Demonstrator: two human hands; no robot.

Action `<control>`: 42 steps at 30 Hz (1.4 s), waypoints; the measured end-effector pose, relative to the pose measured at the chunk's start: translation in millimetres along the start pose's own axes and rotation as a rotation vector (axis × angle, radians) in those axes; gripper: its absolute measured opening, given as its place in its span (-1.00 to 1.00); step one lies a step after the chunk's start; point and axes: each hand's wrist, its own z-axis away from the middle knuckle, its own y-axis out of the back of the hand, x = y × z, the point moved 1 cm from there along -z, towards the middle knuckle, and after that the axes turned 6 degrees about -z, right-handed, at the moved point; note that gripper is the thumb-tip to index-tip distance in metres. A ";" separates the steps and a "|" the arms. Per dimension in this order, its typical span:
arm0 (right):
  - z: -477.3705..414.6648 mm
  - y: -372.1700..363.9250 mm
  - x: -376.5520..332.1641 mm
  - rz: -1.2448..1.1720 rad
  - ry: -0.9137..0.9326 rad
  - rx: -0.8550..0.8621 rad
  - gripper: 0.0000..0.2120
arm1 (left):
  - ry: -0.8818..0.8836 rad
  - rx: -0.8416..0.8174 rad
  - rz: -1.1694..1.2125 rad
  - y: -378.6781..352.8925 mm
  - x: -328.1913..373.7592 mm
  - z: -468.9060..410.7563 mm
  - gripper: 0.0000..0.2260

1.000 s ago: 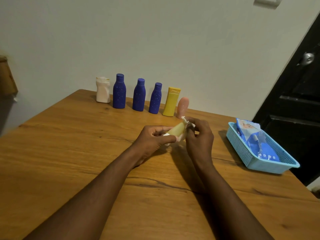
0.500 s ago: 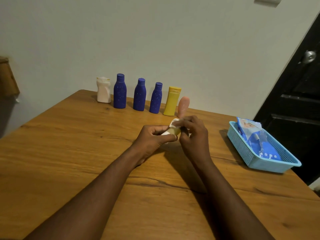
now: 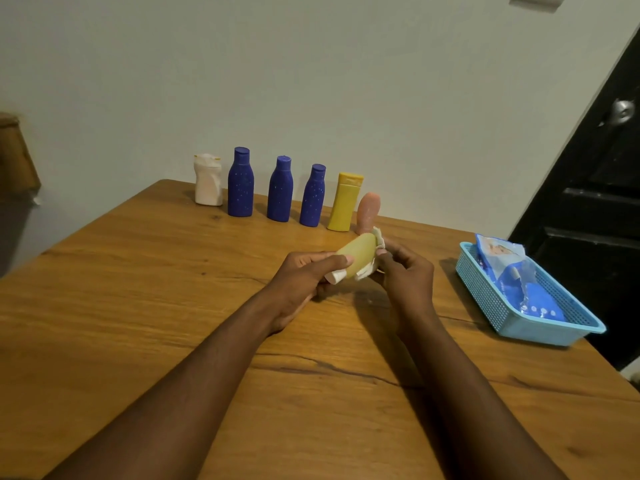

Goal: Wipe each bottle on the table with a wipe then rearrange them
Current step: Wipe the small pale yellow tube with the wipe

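Above the surface (image 3: 138,306), the left hand (image 3: 304,271) clamps its fingers (image 3: 332,259) on a pale yellow bottle (image 3: 358,252). The right hand (image 3: 408,275) pinches a wipe (image 3: 379,237) against it. Six other bottles (image 3: 313,199) stand behind; rearranging seems not begun.

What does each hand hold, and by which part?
The left hand grips the pale yellow bottle near its white cap; the right hand holds a white wipe against its other end.

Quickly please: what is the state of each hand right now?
Left hand: closed, holding the pale yellow bottle.
Right hand: closed, pinching the wipe against that bottle.
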 end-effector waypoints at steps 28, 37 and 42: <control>16.3 -18.1 1.2 0.123 0.228 -0.007 -0.80 | -0.025 -0.021 0.065 -3.6 4.0 0.6 -0.74; 24.9 -26.3 3.2 0.283 0.329 -0.138 -0.78 | -0.013 0.068 0.177 -0.2 3.3 -1.8 -0.66; 29.0 -34.1 5.1 0.339 0.312 -0.190 -0.75 | 0.014 0.068 0.349 1.1 6.7 -1.4 -0.73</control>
